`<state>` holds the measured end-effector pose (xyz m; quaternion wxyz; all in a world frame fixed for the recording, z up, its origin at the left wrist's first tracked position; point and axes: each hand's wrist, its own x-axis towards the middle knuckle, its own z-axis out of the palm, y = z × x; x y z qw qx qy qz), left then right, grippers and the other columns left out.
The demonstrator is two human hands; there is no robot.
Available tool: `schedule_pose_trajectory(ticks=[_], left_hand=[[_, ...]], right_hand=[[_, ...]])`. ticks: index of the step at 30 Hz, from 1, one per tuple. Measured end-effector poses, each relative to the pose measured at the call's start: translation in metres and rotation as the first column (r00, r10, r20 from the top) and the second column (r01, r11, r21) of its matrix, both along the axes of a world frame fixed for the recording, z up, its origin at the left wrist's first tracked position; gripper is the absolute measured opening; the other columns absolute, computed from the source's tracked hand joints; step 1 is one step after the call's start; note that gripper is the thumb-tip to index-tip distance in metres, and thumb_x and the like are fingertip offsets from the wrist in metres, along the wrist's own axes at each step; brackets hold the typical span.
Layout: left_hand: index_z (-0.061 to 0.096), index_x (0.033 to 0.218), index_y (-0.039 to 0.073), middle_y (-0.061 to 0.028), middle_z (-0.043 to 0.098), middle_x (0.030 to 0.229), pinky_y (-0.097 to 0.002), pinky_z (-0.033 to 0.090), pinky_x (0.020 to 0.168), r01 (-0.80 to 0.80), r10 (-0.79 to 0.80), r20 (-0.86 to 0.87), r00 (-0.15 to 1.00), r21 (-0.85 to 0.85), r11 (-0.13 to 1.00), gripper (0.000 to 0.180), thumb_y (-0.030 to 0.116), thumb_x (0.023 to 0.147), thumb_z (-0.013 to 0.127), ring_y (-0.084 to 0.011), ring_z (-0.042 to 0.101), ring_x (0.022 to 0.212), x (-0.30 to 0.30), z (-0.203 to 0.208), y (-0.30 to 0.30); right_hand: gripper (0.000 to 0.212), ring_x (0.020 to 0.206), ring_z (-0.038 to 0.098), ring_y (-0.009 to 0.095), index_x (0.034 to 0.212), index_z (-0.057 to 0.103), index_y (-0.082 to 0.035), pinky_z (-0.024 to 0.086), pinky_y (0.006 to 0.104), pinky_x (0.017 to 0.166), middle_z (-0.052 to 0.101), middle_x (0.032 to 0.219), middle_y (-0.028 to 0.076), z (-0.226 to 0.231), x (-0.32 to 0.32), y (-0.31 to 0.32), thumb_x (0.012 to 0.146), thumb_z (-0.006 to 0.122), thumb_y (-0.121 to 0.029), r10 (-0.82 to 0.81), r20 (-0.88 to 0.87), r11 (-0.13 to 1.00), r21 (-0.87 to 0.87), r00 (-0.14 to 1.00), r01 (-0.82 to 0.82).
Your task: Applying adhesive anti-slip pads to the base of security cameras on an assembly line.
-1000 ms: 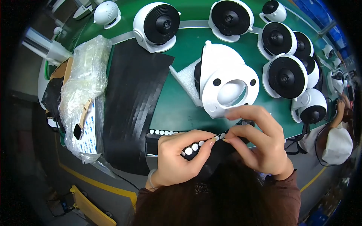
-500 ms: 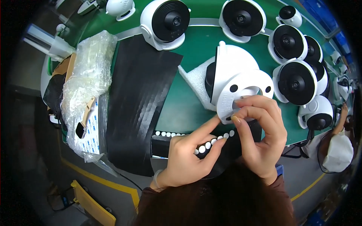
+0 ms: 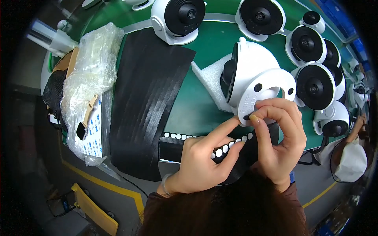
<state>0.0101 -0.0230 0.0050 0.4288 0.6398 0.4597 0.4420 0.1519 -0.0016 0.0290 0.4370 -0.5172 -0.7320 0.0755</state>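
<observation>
A white desk fan [image 3: 258, 55] lies tipped on a white foam piece [image 3: 212, 84], its ring-shaped base [image 3: 247, 104] turned up toward me. Round black pads [image 3: 258, 87] sit on that base. My right hand [image 3: 281, 147] is closed at the base's near edge, with thumb and index finger at the lowest black pad. In my left hand [image 3: 204, 161] is a black strip of round pads [image 3: 171, 150], its white dots [image 3: 225, 148] showing between thumb and index finger. The left index fingertip touches the base's near left edge.
A black sheet [image 3: 145, 98] covers the green table's left part. Beside it lie bubble wrap [image 3: 96, 55] and a watch [image 3: 84, 124]. Other white fans [image 3: 315, 86] stand at the right and back. A co-worker's arm [image 3: 356, 129] shows at far right.
The fan and both hands appear slightly further right in the picture, as does most of the table's far side. My right thumb still stays by the lowest black pad; the left grip remains unchanged.
</observation>
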Motion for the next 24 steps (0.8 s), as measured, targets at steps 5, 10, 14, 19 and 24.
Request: schedule_pose_trajectory(ticks=[5,10,14,19,24], left_hand=[[0.051,0.114,-0.003,-0.0136,0.064,0.069,-0.0229,0.045,0.053,0.006,-0.006,0.009,1.000,0.019,1.000,0.043,0.001,0.072,0.061,-0.0204,0.065,0.061,0.000,0.001,0.002],[0.050,0.114,-0.001,-0.0135,0.063,0.067,-0.0230,0.045,0.054,0.011,-0.011,0.002,1.000,-0.040,0.999,0.042,0.001,0.072,0.061,-0.0207,0.065,0.061,-0.001,0.003,0.001],[0.050,0.113,-0.001,-0.0131,0.063,0.066,-0.0237,0.046,0.055,0.013,-0.012,0.026,1.000,-0.019,1.000,0.041,0.001,0.073,0.060,-0.0215,0.065,0.063,-0.004,0.000,0.001],[0.052,0.109,-0.001,-0.0131,0.064,0.067,-0.0234,0.046,0.057,0.009,0.006,0.108,0.994,-0.143,0.990,0.036,0.000,0.074,0.060,-0.0206,0.065,0.065,-0.002,0.004,-0.001],[0.054,0.106,0.001,-0.0128,0.064,0.068,-0.0222,0.045,0.059,0.021,-0.008,0.100,0.995,-0.133,0.991,0.032,0.002,0.074,0.061,-0.0201,0.066,0.067,0.003,0.006,0.003]], right_hand=[[0.018,0.072,0.054,0.019,0.075,0.059,-0.005,0.035,0.0278,0.065,0.060,0.081,0.003,0.001,0.001,0.001,0.060,0.067,0.002,0.007,0.006,1.000,0.002,1.000,-0.007],[0.018,0.072,0.054,0.019,0.073,0.058,-0.006,0.034,0.0282,0.066,0.059,0.080,0.003,0.001,0.000,0.001,0.059,0.067,0.001,0.001,0.040,1.000,0.019,0.999,-0.001],[0.016,0.072,0.055,0.016,0.070,0.054,-0.003,0.038,0.0248,0.064,0.058,0.079,0.006,0.002,-0.003,0.001,0.062,0.066,0.004,0.007,-0.022,1.000,-0.015,1.000,-0.008],[0.025,0.062,0.061,0.013,0.096,0.050,0.002,0.046,0.0188,0.060,0.056,0.088,0.011,0.013,0.009,0.006,0.073,0.061,0.006,-0.071,-0.434,0.969,-0.242,0.898,-0.041],[0.047,0.101,0.049,0.027,0.103,0.060,-0.005,0.042,0.0322,0.078,0.050,0.115,0.015,0.057,0.031,0.030,0.057,0.068,-0.003,0.176,0.392,0.967,0.101,0.903,-0.233]])
